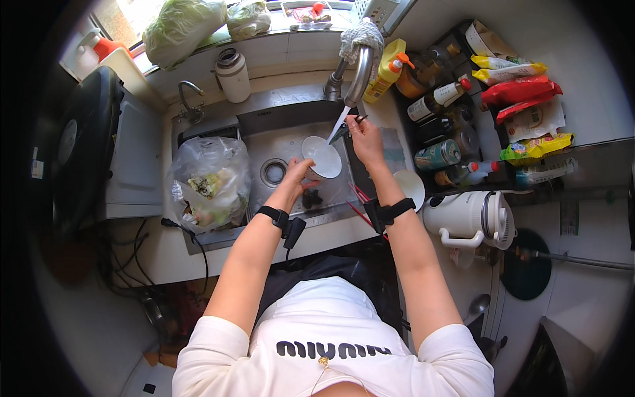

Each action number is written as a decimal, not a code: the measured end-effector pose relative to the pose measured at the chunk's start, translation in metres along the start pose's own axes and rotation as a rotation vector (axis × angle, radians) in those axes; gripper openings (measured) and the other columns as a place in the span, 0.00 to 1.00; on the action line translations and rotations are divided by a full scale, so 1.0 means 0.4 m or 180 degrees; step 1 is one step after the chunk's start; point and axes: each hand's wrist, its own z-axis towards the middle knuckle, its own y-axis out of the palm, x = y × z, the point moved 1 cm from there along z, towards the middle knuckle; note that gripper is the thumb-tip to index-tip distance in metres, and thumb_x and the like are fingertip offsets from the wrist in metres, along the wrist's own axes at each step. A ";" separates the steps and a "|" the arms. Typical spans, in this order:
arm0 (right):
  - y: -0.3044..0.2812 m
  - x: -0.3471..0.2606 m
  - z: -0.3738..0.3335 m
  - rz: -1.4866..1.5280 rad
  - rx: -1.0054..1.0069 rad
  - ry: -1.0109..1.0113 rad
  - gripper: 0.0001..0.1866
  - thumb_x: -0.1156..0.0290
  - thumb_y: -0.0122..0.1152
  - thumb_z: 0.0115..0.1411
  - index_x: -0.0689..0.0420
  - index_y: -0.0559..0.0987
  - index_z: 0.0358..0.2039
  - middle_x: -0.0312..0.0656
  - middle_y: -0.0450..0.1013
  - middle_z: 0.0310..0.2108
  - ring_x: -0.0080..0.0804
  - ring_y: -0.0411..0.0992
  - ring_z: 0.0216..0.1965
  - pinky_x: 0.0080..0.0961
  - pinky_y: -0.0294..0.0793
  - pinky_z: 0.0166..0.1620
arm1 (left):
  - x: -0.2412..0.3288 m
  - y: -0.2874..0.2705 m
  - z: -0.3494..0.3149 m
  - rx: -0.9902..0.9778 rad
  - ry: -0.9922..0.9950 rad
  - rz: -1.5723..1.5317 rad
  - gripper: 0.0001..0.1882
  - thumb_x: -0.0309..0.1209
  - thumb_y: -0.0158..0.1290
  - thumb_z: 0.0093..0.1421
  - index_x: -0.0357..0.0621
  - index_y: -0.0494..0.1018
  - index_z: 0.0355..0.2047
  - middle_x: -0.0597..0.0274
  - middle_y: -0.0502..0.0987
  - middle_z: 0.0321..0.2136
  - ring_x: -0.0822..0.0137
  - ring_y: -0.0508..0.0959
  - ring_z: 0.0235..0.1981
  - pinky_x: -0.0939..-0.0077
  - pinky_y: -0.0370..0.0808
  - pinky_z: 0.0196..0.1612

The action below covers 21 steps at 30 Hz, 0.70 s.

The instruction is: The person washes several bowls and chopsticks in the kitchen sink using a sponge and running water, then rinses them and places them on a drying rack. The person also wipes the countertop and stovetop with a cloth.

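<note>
My left hand grips a small white bowl by its near left rim, tilted over the sink. Water runs from the curved metal faucet, which has a pale cloth over its top, toward the bowl. Closed around a slim dark utensil, my right hand is just right of the stream; the utensil's kind is unclear. Below the bowl lies a small dark lump that I cannot make out. Red chopsticks and a white dish are near my right wrist.
A plastic bag of food scraps sits at the sink's left. Behind stand a white thermos and a yellow pump bottle. Sauce bottles line the right side, nearer a white appliance with a handle. Cabbage rests on the sill.
</note>
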 end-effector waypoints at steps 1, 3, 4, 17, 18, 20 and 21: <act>-0.008 -0.001 -0.002 0.0097 0.0059 0.0047 0.15 0.59 0.55 0.61 0.58 0.79 0.37 0.42 0.76 0.27 0.33 0.72 0.29 0.26 0.69 0.33 | 0.004 0.000 -0.002 0.0039 0.0037 -0.0005 0.38 0.31 0.57 0.46 0.50 0.52 0.56 0.56 0.64 0.46 0.58 0.68 0.47 0.57 0.78 0.39; -0.020 0.001 -0.009 0.0325 0.0191 0.0056 0.15 0.60 0.57 0.61 0.60 0.79 0.37 0.35 0.73 0.24 0.19 0.66 0.27 0.18 0.67 0.33 | 0.019 0.003 -0.007 0.0357 0.0098 0.0028 0.46 0.31 0.58 0.44 0.51 0.45 0.62 0.51 0.58 0.53 0.52 0.64 0.53 0.55 0.78 0.39; -0.027 0.002 -0.014 0.0032 0.0277 -0.0113 0.14 0.60 0.57 0.61 0.59 0.80 0.36 0.36 0.72 0.24 0.21 0.67 0.27 0.19 0.67 0.33 | 0.030 0.015 -0.008 0.0527 0.0128 0.0449 0.46 0.34 0.60 0.42 0.57 0.49 0.62 0.50 0.57 0.52 0.50 0.62 0.53 0.57 0.78 0.39; 0.020 0.002 -0.058 -0.0462 0.0006 -0.0335 0.09 0.65 0.61 0.55 0.56 0.81 0.32 0.43 0.69 0.25 0.37 0.70 0.28 0.29 0.68 0.32 | 0.063 0.080 -0.070 0.1448 0.1850 0.3750 0.42 0.35 0.64 0.35 0.61 0.62 0.55 0.52 0.61 0.48 0.48 0.64 0.51 0.58 0.72 0.48; 0.038 0.001 -0.054 -0.0604 -0.0094 -0.0246 0.10 0.64 0.62 0.55 0.56 0.81 0.31 0.44 0.69 0.25 0.38 0.70 0.28 0.30 0.68 0.32 | 0.061 0.061 -0.070 0.1548 0.1725 0.3680 0.42 0.34 0.64 0.35 0.62 0.62 0.54 0.52 0.61 0.48 0.48 0.63 0.51 0.58 0.72 0.47; 0.066 -0.001 -0.045 -0.0829 -0.0185 -0.0260 0.11 0.61 0.61 0.54 0.57 0.80 0.29 0.45 0.69 0.25 0.41 0.71 0.28 0.32 0.69 0.32 | 0.054 0.022 -0.070 0.1711 0.1564 0.3581 0.42 0.36 0.64 0.34 0.62 0.62 0.54 0.52 0.61 0.48 0.48 0.63 0.52 0.58 0.72 0.48; 0.074 -0.001 -0.042 -0.0786 -0.0202 -0.0224 0.11 0.61 0.61 0.54 0.57 0.80 0.29 0.46 0.70 0.26 0.43 0.71 0.29 0.34 0.70 0.33 | 0.049 0.004 -0.069 0.1777 0.1439 0.3543 0.43 0.36 0.64 0.34 0.62 0.62 0.54 0.52 0.61 0.49 0.48 0.63 0.52 0.57 0.71 0.48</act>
